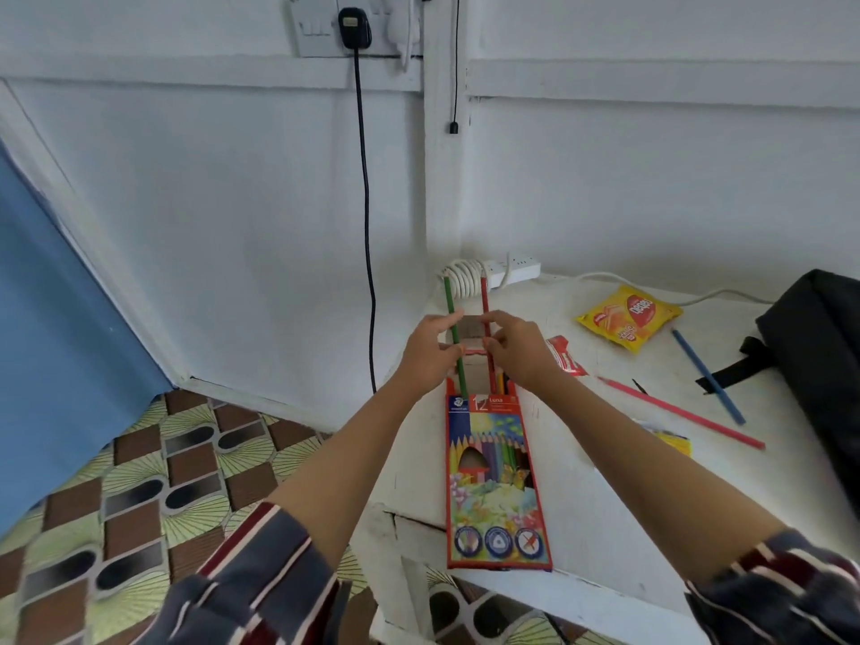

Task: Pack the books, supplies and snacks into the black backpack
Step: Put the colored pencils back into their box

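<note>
Red cardboard, the pencil box [495, 481] lay flat on the white table [605, 495]. Its open mouth sat just under the person's fingers and its flap was folded back beyond them. The left hand [430, 351] pinched a green pencil [452, 328] between thumb and curled fingers. The pencil's lower end was dipped into the left side of the box mouth and its top rose past the fingertips toward the wall. The right hand [516, 351], close beside it, pinched a red pencil [485, 300] the same way, with its lower end in the box as well. Between the two pencils, just below the right fingers, what looked like a few more coloured pencils sat inside the box, though they were too small for me to count.

To the right of the right fingers, touching nothing held, a small red wrapper [565, 358] lay on the table. Farther right and a little beyond was a yellow snack packet [628, 318]. Nearer than those lay a loose pink pencil [679, 412] and a blue pencil [707, 374], well apart from both hands. The black backpack [819, 356] rested at the far right edge of the table, with one strap reaching toward the blue pencil. Beyond the fingertips, against the wall, sat a white power strip [512, 270] with its coiled cable [463, 277].
</note>
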Tool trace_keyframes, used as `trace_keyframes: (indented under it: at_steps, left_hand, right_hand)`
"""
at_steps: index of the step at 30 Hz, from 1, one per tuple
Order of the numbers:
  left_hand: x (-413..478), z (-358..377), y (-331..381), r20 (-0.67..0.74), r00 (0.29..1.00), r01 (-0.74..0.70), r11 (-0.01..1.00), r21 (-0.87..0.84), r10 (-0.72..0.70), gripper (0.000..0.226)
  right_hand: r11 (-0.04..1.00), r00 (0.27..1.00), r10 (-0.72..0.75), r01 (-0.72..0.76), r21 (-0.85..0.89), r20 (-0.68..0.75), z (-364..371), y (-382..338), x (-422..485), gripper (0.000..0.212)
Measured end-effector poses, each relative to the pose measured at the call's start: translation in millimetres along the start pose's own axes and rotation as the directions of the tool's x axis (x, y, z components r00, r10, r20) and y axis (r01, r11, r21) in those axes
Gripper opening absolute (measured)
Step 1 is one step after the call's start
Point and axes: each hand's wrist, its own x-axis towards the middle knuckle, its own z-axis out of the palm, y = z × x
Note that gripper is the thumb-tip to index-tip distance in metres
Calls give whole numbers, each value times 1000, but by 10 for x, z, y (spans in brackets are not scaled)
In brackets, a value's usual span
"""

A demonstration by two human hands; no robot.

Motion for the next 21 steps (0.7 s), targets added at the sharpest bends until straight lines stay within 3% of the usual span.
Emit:
trace_keyframes:
  at_steps: [3, 9, 12, 15, 19, 21]
  left_hand:
    - [26, 46, 5, 5, 1000, -2, 998, 65, 2, 54]
    - [93, 120, 37, 12, 1000, 11, 990, 139, -13, 54]
    - [116, 144, 36, 9, 999, 38, 990, 134, -39, 54]
    - [123, 164, 28, -5, 999, 51, 991, 127, -50, 52]
    - [138, 189, 22, -3, 999, 44, 987, 154, -44, 52]
    - [147, 203, 17, -1, 999, 49, 985, 165, -49, 52]
  right_hand:
    - [974, 996, 2, 18, -226, 85, -22, 44, 1, 33]
    - [808, 972, -111, 210, -551, 208, -74, 191, -16, 28]
    - [735, 932, -190, 344, -585, 309, -116, 271, -50, 31]
    - [753, 932, -165, 330, -570, 321, -134, 324, -86, 40]
    - [772, 893, -45, 316, -552, 448, -170, 386, -132, 80]
    - [782, 880, -34, 319, -536, 473, -181, 403, -145, 86]
